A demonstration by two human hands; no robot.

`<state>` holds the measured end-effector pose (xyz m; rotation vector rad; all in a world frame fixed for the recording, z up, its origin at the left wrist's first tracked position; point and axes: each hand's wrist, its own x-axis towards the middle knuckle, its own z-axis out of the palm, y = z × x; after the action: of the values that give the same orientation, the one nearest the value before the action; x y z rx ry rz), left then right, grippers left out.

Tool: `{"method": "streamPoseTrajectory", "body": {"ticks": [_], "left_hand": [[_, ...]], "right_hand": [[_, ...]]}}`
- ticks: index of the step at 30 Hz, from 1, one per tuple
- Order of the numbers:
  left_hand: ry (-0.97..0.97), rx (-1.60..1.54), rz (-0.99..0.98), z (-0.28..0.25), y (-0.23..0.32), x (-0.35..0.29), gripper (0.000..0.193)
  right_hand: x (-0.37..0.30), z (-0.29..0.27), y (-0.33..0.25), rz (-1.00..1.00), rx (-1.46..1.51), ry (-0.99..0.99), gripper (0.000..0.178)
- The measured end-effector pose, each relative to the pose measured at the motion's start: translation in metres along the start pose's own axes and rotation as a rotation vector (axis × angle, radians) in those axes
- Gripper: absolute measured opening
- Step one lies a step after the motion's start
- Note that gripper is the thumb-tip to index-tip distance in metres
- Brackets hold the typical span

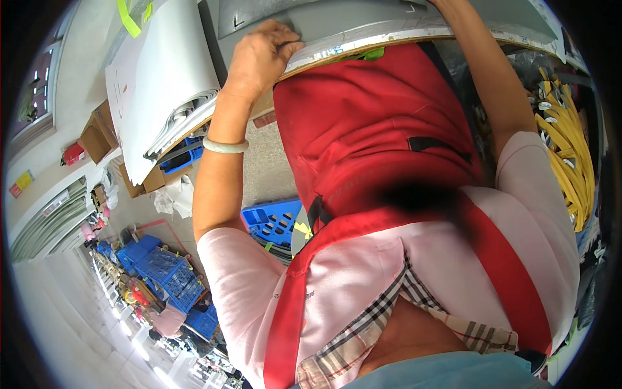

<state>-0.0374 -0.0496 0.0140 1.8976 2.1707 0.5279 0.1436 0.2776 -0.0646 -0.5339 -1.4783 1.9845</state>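
My left hand (262,55) rests at the near edge of a worktable (369,40), its fingers curled in and closed. Whatever they may hold is hidden or too small to make out. Just beyond it lies a flat grey sheet (324,14) with dark corner marks. My right arm (483,58) reaches to the far side of the grey surface. That hand is almost wholly cut off by the upper rim, so its fingers do not show. Left of my left hand, large white sheets (165,58) bend over the table's edge in a layered stack.
My red apron (369,110) is close against the table edge. Yellow strips (567,149) hang in a bundle at the right. A blue plastic crate (272,220) stands below on the left, with more blue crates (168,275) and cardboard boxes (98,133) farther off.
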Motion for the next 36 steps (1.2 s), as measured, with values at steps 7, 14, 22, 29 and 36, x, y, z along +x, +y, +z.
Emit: {"method": "streamPoseTrajectory", "body": {"ticks": [7, 14, 22, 29, 36], "left_hand": [[0.057, 0.166, 0.16, 0.015, 0.016, 0.007, 0.028], [0.107, 0.211, 0.448, 0.084, 0.112, 0.126, 0.018], [0.834, -0.029, 0.466, 0.094, 0.105, 0.238, 0.02], [0.623, 0.554, -0.321, -0.102, -0.218, 0.144, 0.029], [1.41, -0.667, -0.921, -0.175, -0.338, -0.155, 0.025]], "right_hand": [[-0.006, 0.009, -0.015, 0.051, 0.077, 0.031, 0.014], [-0.007, 0.005, -0.066, -0.151, 0.097, 0.118, 0.019], [-0.039, 0.002, -0.157, -0.49, -0.244, 0.268, 0.032], [-0.085, -0.008, -0.18, -0.387, -0.085, 0.288, 0.035], [-0.087, -0.026, -0.126, -0.2, -0.001, 0.304, 0.04]]}}
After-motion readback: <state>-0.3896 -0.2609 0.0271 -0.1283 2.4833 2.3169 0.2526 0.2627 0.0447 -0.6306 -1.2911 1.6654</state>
